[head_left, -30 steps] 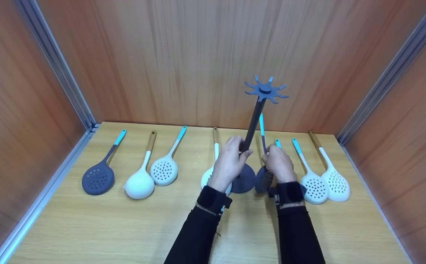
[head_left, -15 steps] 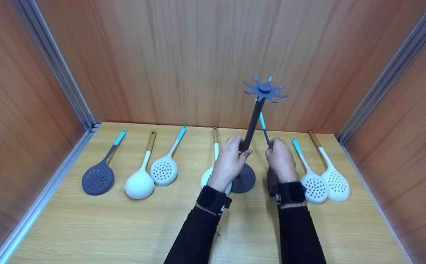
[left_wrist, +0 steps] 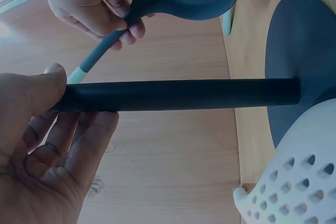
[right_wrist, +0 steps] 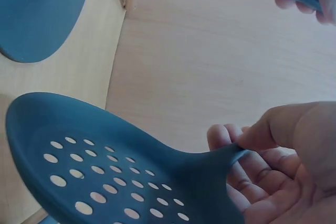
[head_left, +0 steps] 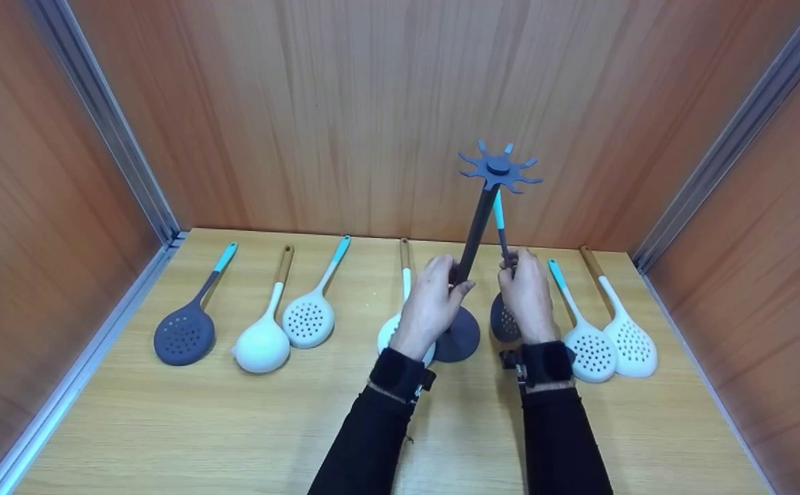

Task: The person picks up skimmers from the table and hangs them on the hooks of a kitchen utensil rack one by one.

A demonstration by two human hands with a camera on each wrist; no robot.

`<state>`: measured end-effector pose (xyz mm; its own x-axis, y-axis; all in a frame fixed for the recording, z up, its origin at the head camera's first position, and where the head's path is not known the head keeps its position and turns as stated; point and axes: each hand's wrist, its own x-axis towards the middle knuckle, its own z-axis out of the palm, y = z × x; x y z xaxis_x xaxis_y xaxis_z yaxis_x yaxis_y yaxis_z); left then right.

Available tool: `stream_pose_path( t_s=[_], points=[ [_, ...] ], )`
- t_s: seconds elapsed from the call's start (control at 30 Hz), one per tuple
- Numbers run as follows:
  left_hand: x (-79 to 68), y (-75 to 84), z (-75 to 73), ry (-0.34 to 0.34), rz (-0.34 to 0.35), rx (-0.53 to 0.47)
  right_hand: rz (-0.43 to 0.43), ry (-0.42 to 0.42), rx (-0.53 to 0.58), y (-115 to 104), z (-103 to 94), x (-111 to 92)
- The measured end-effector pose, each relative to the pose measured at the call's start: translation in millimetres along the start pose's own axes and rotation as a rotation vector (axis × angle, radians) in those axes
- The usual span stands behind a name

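My left hand (head_left: 430,302) grips the dark post (head_left: 480,227) of a utensil stand, low down above its round base (head_left: 458,337). Curved hooks spread from the star-shaped top (head_left: 498,168). In the left wrist view the thumb and fingers wrap the post (left_wrist: 178,95). Just right of the stand, my right hand (head_left: 529,295) pinches a dark skimmer (head_left: 504,320) at its neck. That skimmer stands upright, head down, its turquoise handle (head_left: 499,210) reaching up behind the hooks. The right wrist view shows its perforated bowl (right_wrist: 105,145) raised over the table.
On the table, left, lie a dark skimmer (head_left: 184,335), a white ladle (head_left: 262,347) and a white skimmer (head_left: 309,320). A white perforated utensil (head_left: 387,335) is partly behind my left hand. At right are another white skimmer (head_left: 591,354) and a white slotted turner (head_left: 632,347). Wooden walls surround three sides.
My right hand has lifted the dark skimmer and shifted slightly right; the handle's end has risen to the stand's hooks. My left hand has stayed on the post.
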<state>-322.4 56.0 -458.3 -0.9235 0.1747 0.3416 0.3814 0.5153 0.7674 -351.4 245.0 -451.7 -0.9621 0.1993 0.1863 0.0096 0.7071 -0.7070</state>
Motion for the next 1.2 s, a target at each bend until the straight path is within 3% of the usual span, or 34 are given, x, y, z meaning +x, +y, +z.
stream_pose_path(
  t_s=[0.3,1.2],
  points=[
    [-0.2,-0.7,-0.7,0.007,0.039,0.016,-0.095,0.1,0.076,-5.4,-6.2,-5.7],
    [-0.2,-2.6,-0.1,0.017,0.065,-0.005,-0.169,0.221,0.173,-32.7,-28.8,-24.1]
  ],
)
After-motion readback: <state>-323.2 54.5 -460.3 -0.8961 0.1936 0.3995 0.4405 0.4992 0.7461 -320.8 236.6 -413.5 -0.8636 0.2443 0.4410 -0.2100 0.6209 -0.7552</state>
